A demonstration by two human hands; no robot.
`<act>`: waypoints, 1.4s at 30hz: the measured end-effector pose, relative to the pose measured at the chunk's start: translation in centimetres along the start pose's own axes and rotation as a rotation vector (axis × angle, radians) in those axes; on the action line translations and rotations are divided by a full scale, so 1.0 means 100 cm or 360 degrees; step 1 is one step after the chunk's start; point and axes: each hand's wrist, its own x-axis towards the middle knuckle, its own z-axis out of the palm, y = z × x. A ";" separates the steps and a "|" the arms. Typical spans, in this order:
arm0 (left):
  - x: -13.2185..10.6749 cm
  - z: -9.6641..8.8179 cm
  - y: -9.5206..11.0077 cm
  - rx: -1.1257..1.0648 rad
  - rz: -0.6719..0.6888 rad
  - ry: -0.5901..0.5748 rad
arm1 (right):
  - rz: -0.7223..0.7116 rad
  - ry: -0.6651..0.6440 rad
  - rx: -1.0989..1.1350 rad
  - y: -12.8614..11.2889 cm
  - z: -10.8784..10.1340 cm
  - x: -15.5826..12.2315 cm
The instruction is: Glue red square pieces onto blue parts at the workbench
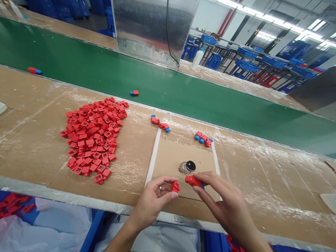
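Red blocky pc (175, 186), L hand (151, 200)

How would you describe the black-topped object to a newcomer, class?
Below the green belt, find the cardboard panel between white strips. On it, just beyond the red piece in the right hand, stands the object, shiny and black on top, unlike its red neighbours.
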 end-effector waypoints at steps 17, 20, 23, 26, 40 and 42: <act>-0.002 0.002 0.001 -0.0006 0.0014 -0.0002 | -0.0030 -0.0101 0.0101 -0.006 0.024 -0.005; -0.001 0.002 0.003 -0.0002 0.0030 -0.0007 | -0.0042 -0.0107 0.0137 -0.006 0.025 -0.005; -0.001 0.003 0.004 0.0029 0.0046 -0.0021 | -0.0020 -0.0163 0.0213 -0.004 0.027 -0.008; 0.000 0.004 0.006 0.0098 0.0073 -0.0010 | 0.0036 -0.0210 0.0264 -0.003 0.032 -0.014; 0.000 0.006 0.007 0.0240 0.0020 -0.0040 | 0.0188 -0.0119 0.0337 0.003 0.043 -0.028; 0.002 0.008 0.006 0.0314 0.0019 -0.0010 | 0.0268 -0.0087 0.0353 0.005 0.043 -0.028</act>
